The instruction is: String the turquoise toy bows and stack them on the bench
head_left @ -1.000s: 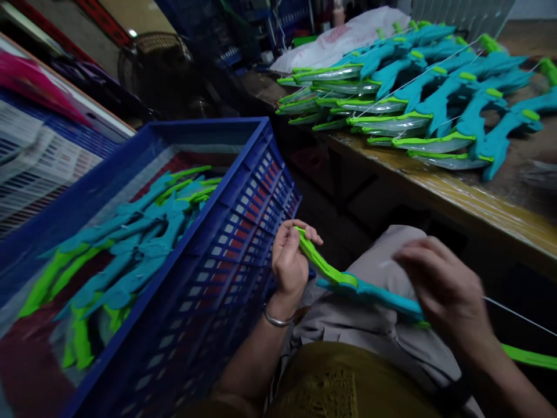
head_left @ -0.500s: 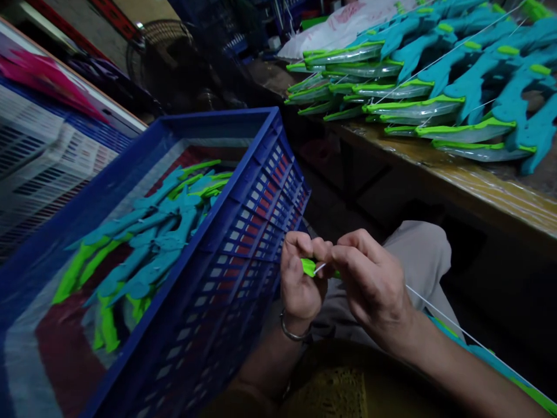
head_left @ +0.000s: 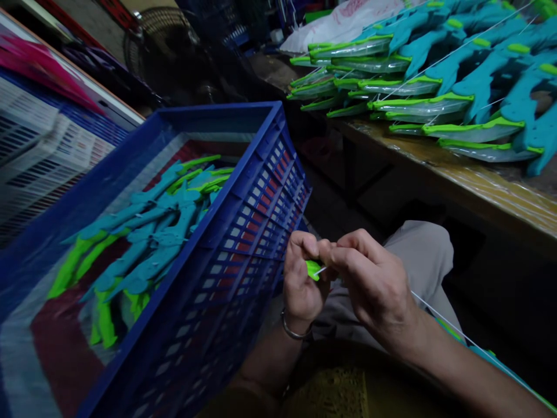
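My left hand (head_left: 300, 293), with a bangle at the wrist, is curled around the bright green end (head_left: 312, 270) of what looks like a toy bow. A thin white string (head_left: 450, 325) comes out at that green tip. My right hand (head_left: 376, 284) pinches the string close against my left fingertips. From behind the right wrist the string runs down to the lower right, beside the bow's teal part (head_left: 489, 355). Most of the bow is hidden by my hands and right forearm.
A blue slatted crate (head_left: 217, 249) stands at my left, holding several teal-and-green bows (head_left: 152, 232). On the table (head_left: 487, 186) at the right lies a pile of strung bows (head_left: 448, 107), with a white sack (head_left: 343, 26) behind. A fan (head_left: 161, 46) stands in the background.
Both hands stay together at the green tip, with small finger movements. The green end has shifted slightly right, and the view has turned a little.
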`<act>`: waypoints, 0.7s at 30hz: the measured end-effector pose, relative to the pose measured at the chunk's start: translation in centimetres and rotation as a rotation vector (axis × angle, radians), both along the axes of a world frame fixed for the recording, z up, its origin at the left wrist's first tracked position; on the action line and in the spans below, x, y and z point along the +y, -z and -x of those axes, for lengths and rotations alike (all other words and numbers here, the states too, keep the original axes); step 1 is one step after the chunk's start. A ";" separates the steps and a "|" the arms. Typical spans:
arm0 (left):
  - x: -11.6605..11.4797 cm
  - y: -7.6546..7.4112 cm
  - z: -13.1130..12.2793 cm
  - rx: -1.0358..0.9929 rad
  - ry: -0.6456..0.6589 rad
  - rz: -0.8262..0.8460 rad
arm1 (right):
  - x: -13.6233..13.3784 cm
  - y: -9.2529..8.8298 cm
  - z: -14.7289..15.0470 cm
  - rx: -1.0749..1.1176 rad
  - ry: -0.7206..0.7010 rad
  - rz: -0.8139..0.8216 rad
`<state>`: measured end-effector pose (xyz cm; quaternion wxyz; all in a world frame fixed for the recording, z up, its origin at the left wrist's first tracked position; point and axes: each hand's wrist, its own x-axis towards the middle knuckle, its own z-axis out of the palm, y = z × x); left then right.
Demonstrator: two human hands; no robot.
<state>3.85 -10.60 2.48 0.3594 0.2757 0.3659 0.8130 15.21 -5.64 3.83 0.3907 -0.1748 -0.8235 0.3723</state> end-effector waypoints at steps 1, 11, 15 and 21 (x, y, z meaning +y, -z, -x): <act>0.0 0.0 0.0 -0.007 0.012 -0.010 | 0.0 0.0 -0.1 -0.010 -0.011 -0.005; -1.0 0.3 -0.1 -0.031 0.025 0.025 | -0.1 -0.7 0.2 0.008 -0.044 -0.024; -0.8 0.2 -0.1 -0.037 0.024 0.079 | 0.0 -1.2 0.3 0.000 -0.053 -0.078; 0.0 -0.5 -0.2 -0.110 0.040 0.131 | 1.0 -0.7 0.2 0.021 -0.022 -0.221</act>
